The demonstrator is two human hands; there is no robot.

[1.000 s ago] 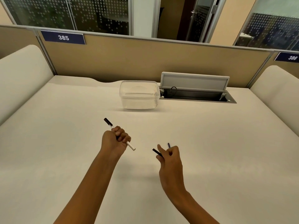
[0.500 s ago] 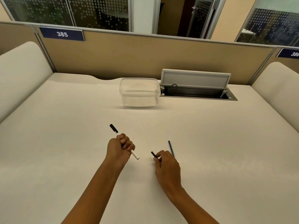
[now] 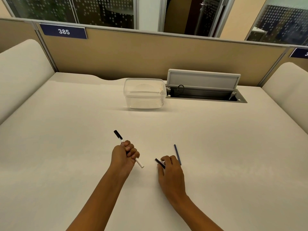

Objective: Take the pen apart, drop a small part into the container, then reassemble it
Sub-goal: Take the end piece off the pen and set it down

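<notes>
Centrally, the left hand (image 3: 124,154) grips the white pen barrel (image 3: 128,149), the right hand (image 3: 170,174) pinches a small black part (image 3: 159,163) beside the thin blue refill (image 3: 177,154) on open cream bench (image 3: 233,147), well short of the clear plastic container (image 3: 144,93).

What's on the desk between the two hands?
Nothing: in the head view, bare desk separates the left hand from the right hand.

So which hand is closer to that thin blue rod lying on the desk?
The right. The right hand rests on the desk right beside the thin blue rod, pinching a small black part. The left hand is further off to the rod's left, gripping the white pen barrel.
</notes>
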